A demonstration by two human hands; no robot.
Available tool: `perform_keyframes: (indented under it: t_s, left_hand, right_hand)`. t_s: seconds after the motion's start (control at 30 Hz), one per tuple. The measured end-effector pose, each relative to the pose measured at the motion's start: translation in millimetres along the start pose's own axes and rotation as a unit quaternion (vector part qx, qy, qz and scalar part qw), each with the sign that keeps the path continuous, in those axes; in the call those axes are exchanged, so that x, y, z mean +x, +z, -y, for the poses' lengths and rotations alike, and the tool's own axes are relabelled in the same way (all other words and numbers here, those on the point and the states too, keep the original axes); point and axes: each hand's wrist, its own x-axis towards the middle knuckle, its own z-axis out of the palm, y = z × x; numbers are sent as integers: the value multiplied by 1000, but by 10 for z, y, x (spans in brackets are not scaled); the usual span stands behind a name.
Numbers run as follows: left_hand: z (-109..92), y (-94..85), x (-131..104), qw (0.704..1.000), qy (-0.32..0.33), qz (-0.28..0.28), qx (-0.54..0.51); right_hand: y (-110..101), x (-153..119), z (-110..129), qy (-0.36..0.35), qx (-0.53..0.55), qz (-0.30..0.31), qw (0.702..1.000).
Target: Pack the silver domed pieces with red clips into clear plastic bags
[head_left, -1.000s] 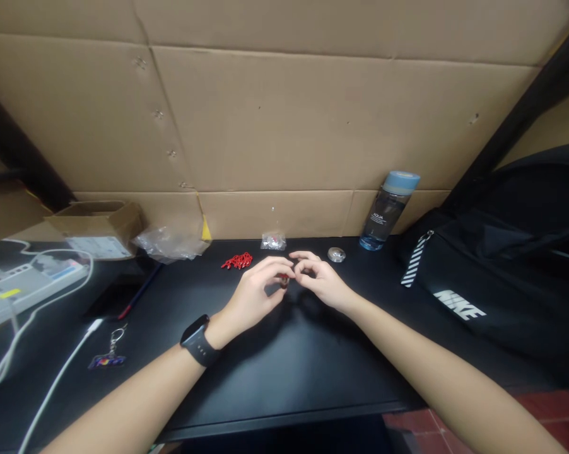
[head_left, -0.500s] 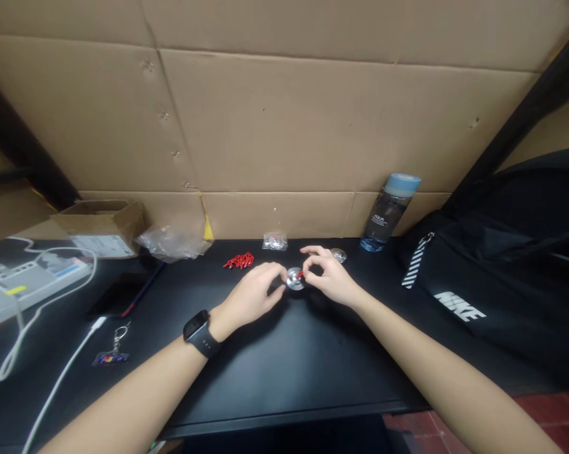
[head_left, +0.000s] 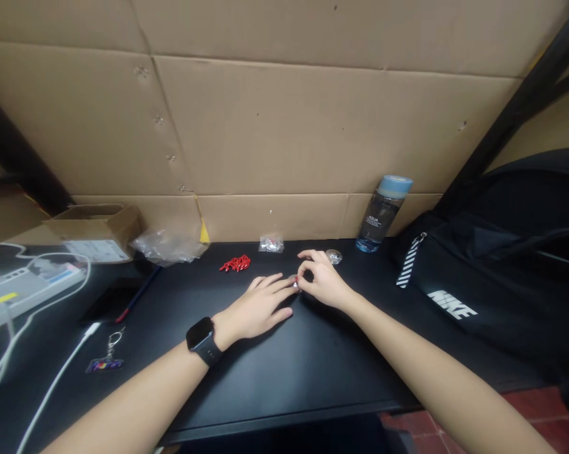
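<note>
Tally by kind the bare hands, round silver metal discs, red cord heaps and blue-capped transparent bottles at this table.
Left hand, right hand: 2
Silver discs, one mostly hidden: 2
Red cord heap: 1
Blue-capped bottle: 1
Total: 6

From here the left hand (head_left: 258,307) and the pinching right hand (head_left: 326,279) hide most of the small shiny piece (head_left: 296,285) between them; I can't make out its red bit. The clear packet's (head_left: 271,243) contents are too tiny to tell, and the keychain's (head_left: 105,365) print blurs. The black bag (head_left: 506,252) runs off to the right, the white power strip (head_left: 38,287) to the left.
</note>
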Motion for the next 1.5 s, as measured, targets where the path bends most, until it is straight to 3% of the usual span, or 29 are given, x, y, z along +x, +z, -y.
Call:
perform_keyframes:
  t_s: [0.27,0.6,0.73,0.93,1.03,1.17,1.27,1.4,1.5]
  left_hand:
    - [-51,-46,24,997,-42,52,29]
    - [30,-138,9,997,-56,26,46]
    - [180,-205,9,997,-62,-4,48]
    - [622,-451,-57,978,-148,-96,107]
    - [842,-654,-163,951,-214,-154,163]
    - [1065,-875,-357,877,-352,-207,254]
    - [1142,-925,-457,825,-379,-284,307]
    - [1146,-891,-481,824,-370,-287,319]
    - [1125,-862,-461,832,-369,-261,322]
  right_hand:
    - [12,14,-167,-11,-35,-24,999]
    - [-17,80,-484,17,-126,-46,991]
    - [-26,87,-499,46,-135,-66,988]
    - [-61,94,-450,60,-120,-94,987]
    - [-187,112,-514,54,-119,-99,986]
    - [-464,134,-782,47,-129,-113,984]
    - [-633,110,-974,32,-98,-54,993]
    - [-665,59,-1090,30,-62,37,997]
    - [-598,46,-1125,41,-56,52,996]
